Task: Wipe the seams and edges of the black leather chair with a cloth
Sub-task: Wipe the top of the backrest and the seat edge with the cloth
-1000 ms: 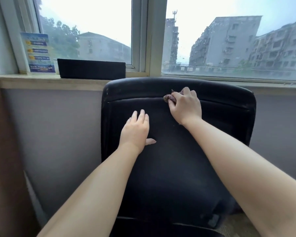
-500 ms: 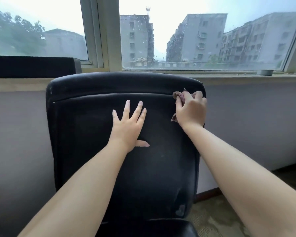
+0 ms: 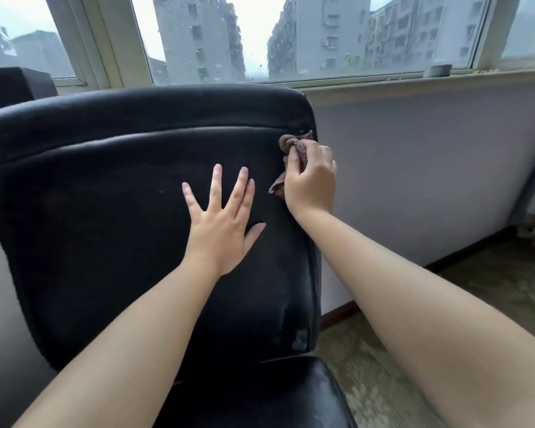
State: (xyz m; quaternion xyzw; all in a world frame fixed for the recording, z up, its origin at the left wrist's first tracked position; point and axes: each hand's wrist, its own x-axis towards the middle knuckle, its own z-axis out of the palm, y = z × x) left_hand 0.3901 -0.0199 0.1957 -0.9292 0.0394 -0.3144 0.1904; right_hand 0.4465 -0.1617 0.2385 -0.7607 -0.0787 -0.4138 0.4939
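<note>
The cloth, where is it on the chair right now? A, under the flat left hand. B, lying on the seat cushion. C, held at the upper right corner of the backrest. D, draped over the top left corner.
C: the right hand grips the brown cloth against the upper right corner of the chair backrest, while the left hand lies flat on the leather with nothing under it.

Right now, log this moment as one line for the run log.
left hand: flat on chair backrest, bracing | right hand: grips brown cloth at backrest's upper right seam corner | stage: wiping seam
</note>
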